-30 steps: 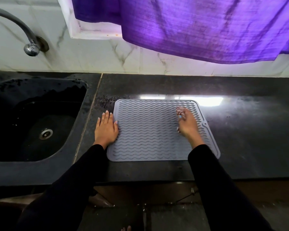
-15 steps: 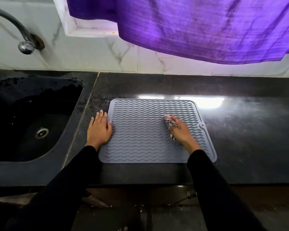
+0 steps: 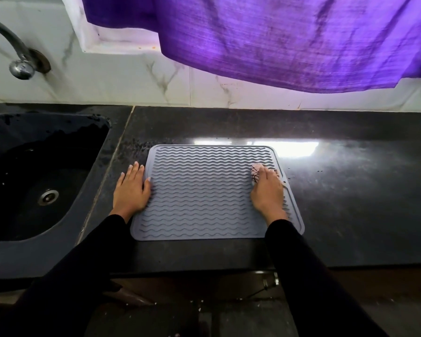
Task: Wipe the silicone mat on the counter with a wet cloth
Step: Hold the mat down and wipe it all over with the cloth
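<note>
Your left hand [image 3: 131, 189] lies flat at the left edge of the mat [image 3: 204, 193], left of the frame's centre. Its fingers are straight and close together, pointing toward the top of the frame. The thumb and the inner side of the palm rest on the mat's edge, and the outer fingers lie on the counter [image 3: 350, 195] just beside it.

Your right hand [image 3: 267, 190] is on the right part of the mat, near its upper right corner. It is bunched over the cloth [image 3: 255, 173], a pale rag with dark crossing lines, of which only a small part shows past the knuckles. The fingers curl down over it and press it onto the ridged surface; how the thumb holds it you cannot tell from this view.

The mat is grey, with wavy ridges running left to right and rounded corners. It lies flat on the dark counter in the middle of the frame, its near edge close to the counter's front edge. A bright patch of reflected light sits on the counter just past the mat's upper right corner.

At the left of the frame is the dark sink [image 3: 17, 229], with a metal drain [image 3: 48, 197] in its bottom. A tap [image 3: 20, 62] curves out of the marble wall in the upper left. A purple curtain [image 3: 289, 37] hangs across the top of the frame. Both your sleeves [image 3: 309, 276] are black.
</note>
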{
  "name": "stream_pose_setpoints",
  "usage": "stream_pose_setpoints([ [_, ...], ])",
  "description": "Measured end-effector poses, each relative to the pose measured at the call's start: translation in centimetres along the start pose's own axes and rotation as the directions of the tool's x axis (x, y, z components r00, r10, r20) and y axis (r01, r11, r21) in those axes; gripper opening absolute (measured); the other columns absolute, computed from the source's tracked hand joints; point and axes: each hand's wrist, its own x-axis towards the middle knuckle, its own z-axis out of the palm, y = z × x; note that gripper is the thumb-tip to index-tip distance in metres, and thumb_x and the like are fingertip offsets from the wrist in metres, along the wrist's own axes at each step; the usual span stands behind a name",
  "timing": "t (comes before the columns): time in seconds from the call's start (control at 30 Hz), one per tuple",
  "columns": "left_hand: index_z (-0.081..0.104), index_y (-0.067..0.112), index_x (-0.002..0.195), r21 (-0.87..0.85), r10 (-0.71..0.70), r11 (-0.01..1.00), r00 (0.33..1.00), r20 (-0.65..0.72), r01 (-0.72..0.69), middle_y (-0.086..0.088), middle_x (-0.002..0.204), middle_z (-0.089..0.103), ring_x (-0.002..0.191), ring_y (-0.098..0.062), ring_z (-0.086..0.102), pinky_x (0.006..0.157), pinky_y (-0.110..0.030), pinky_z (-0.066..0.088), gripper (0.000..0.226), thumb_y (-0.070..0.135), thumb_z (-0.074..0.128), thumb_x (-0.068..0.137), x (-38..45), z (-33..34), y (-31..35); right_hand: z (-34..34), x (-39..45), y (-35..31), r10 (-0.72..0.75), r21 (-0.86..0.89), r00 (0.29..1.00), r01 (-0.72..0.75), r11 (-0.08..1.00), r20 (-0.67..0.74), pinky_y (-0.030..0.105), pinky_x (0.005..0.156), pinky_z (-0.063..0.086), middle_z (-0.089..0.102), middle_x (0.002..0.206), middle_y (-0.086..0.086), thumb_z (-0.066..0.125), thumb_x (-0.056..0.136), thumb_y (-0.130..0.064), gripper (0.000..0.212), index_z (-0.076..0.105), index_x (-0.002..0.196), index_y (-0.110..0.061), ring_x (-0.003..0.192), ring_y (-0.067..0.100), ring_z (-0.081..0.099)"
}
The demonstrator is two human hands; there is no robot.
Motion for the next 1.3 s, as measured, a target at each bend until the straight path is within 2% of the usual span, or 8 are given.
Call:
stream_pose_setpoints([
  [0.27, 0.031, 0.005, 0.142, -0.004, -0.005, 1.000, 1.000, -0.026, 0.004, -0.012, 0.153, 0.025, 0.143, -0.023, 0.017, 0.117, -0.040, 0.009, 0.069, 0.043, 0.019, 0.085, 0.1, 0.2, 0.1, -2.0, 2.2, 1.3, 0.087, 0.359, 0.992, -0.114, 0.926, 0.090, 0.033, 0.087, 0.047, 0.066, 0.111, 0.010, 0.049, 0.095, -0.020, 0.034, 0.056, 0.128, -0.018, 0.101, 0.025, 0.062],
  [0.37, 0.032, 0.005, 0.142, -0.006, -0.008, 1.000, 1.000, -0.024, 0.008, -0.012, 0.152, 0.025, 0.143, -0.023, 0.018, 0.117, -0.040, 0.010, 0.073, 0.046, 0.016, 0.083, 0.0, 0.1, 0.1, -4.3, 4.2, 2.2, 0.247, 0.789, 0.912, -0.407, 0.460, 0.327, 0.016, 0.037, 0.038, 0.052, 0.042, -0.002, 0.048, 0.096, -0.019, 0.018, 0.065, 0.099, -0.013, 0.031, 0.009, 0.043],
  [0.47, 0.032, 0.005, 0.142, -0.005, -0.010, 1.000, 1.000, -0.024, 0.010, -0.011, 0.152, 0.026, 0.143, -0.023, 0.018, 0.116, -0.040, 0.011, 0.080, 0.051, 0.011, 0.080, 0.0, 0.2, -0.1, -5.4, 6.1, 2.9, 0.361, 0.902, 0.852, -0.427, 0.063, 0.379, 0.013, 0.033, 0.035, 0.050, 0.036, -0.005, 0.046, 0.097, -0.017, 0.023, 0.063, 0.086, -0.009, 0.027, 0.008, 0.042],
  [0.67, 0.033, 0.007, 0.142, 0.002, -0.010, 1.000, 0.999, -0.042, 0.010, -0.010, 0.152, 0.027, 0.143, -0.021, 0.020, 0.116, -0.038, 0.011, 0.084, 0.055, 0.007, 0.078, 0.2, 0.3, -0.2, -1.5, 7.3, 1.9, 0.135, 0.465, 0.982, -0.059, 0.883, -0.132, 0.037, 0.097, 0.042, 0.057, 0.120, 0.005, 0.040, 0.097, -0.024, 0.034, 0.051, 0.128, -0.016, 0.110, 0.023, 0.054],
  [0.77, 0.033, 0.007, 0.142, 0.000, -0.014, 1.000, 0.999, -0.047, 0.014, -0.009, 0.152, 0.027, 0.143, -0.020, 0.020, 0.116, -0.037, 0.011, 0.085, 0.056, 0.006, 0.078, 0.1, 0.3, -0.2, 1.5, 6.1, 1.0, 0.063, 0.085, 0.996, -0.057, 0.995, -0.070, 0.042, 0.115, 0.022, 0.031, 0.149, 0.018, 0.041, 0.096, -0.030, 0.052, 0.031, 0.142, -0.008, 0.139, 0.033, 0.028],
  [1.13, 0.032, 0.007, 0.142, 0.008, -0.019, 1.000, 0.998, -0.054, 0.020, -0.009, 0.152, 0.027, 0.143, -0.020, 0.020, 0.116, -0.037, 0.010, 0.084, 0.056, 0.005, 0.079, 0.1, 0.5, 0.1, 1.0, 8.0, 1.9, 0.042, 0.282, 0.996, -0.019, 0.959, -0.074, 0.030, 0.103, 0.040, 0.057, 0.127, 0.016, 0.050, 0.092, -0.015, 0.041, 0.050, 0.132, -0.007, 0.115, 0.029, 0.055],
  [1.23, 0.031, 0.007, 0.143, 0.015, -0.021, 1.000, 0.999, -0.040, 0.022, -0.008, 0.153, 0.025, 0.143, -0.020, 0.018, 0.117, -0.037, 0.010, 0.086, 0.057, 0.003, 0.078, 0.0, 0.3, 0.2, -1.6, 9.7, 2.4, 0.203, 0.730, 0.964, -0.264, 0.630, 0.172, 0.013, 0.037, 0.037, 0.061, 0.062, 0.002, 0.048, 0.097, -0.022, 0.030, 0.064, 0.115, -0.004, 0.038, 0.007, 0.050],
  [1.3, 0.030, 0.008, 0.143, 0.021, -0.023, 1.000, 0.999, -0.032, 0.023, -0.008, 0.153, 0.024, 0.143, -0.019, 0.017, 0.117, -0.036, 0.009, 0.087, 0.057, 0.001, 0.077, 0.0, 0.2, 0.2, -2.9, 10.8, 2.4, 0.312, 0.906, 0.917, -0.333, 0.262, 0.247, 0.010, 0.033, 0.029, 0.061, 0.058, -0.003, 0.051, 0.097, -0.023, 0.028, 0.065, 0.114, -0.008, 0.032, 0.008, 0.050],
])
